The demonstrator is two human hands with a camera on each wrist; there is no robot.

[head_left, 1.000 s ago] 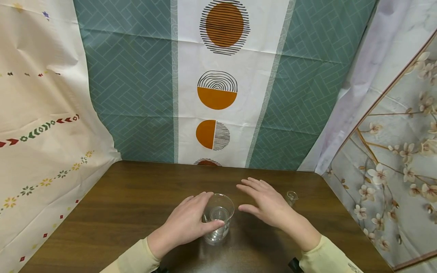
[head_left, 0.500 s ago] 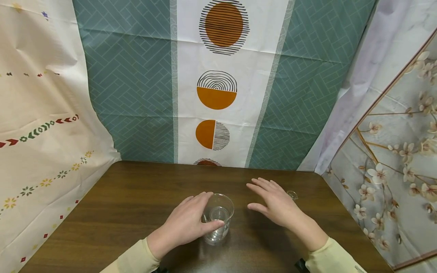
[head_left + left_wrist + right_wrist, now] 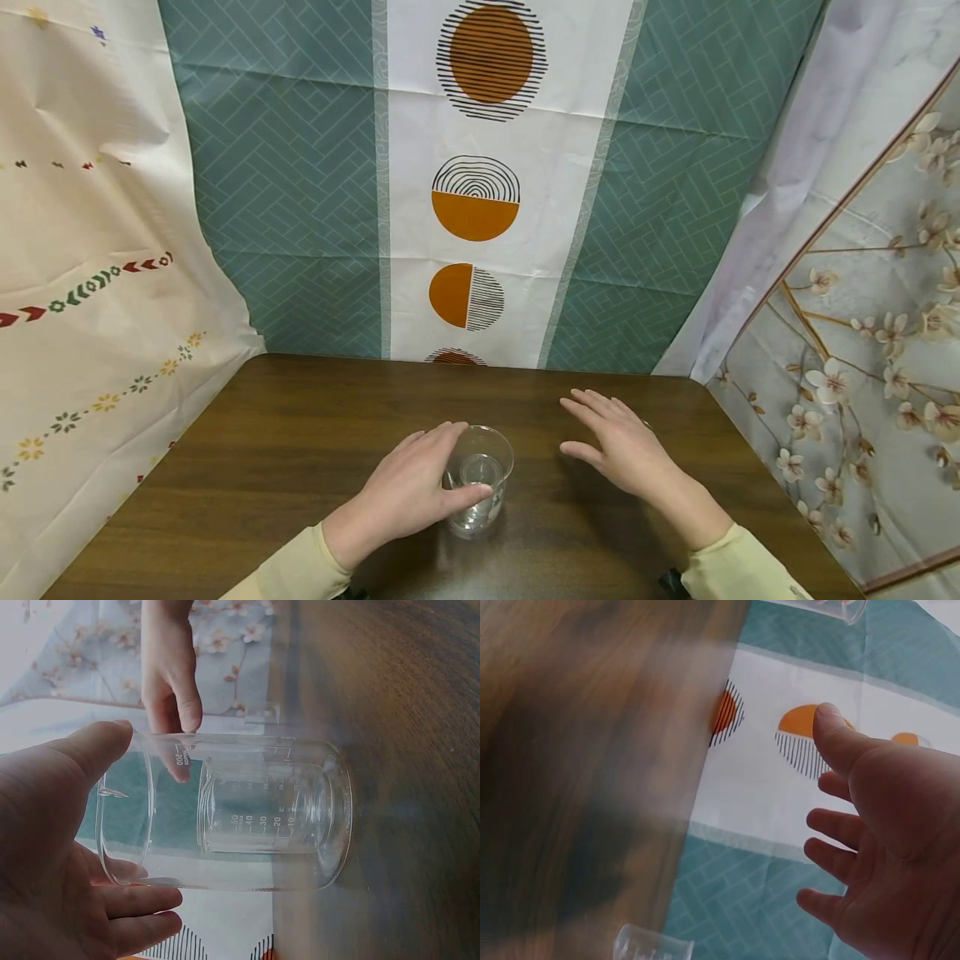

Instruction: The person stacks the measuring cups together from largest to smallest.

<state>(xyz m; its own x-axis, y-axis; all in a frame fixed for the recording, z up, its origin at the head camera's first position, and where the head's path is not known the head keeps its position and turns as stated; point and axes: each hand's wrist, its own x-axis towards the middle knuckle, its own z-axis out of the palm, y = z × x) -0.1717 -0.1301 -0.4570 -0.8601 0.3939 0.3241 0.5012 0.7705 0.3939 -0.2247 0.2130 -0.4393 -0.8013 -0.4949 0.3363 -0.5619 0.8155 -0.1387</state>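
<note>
Clear-glass, the large beaker (image 3: 174,832) sits within the left grip (image 3: 412,483), held near its rim, a smaller graduated beaker (image 3: 255,817) nested inside, while the right grip (image 3: 621,446) hangs wide near what looks like another little beaker (image 3: 651,945).

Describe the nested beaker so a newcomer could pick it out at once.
On the brown table, the left hand curves round the rim of a large clear beaker. Inside it sits the small nested beaker, its white scale marked 10 to 50; unlike the other small beaker, near the right hand, it stands inside another.
</note>
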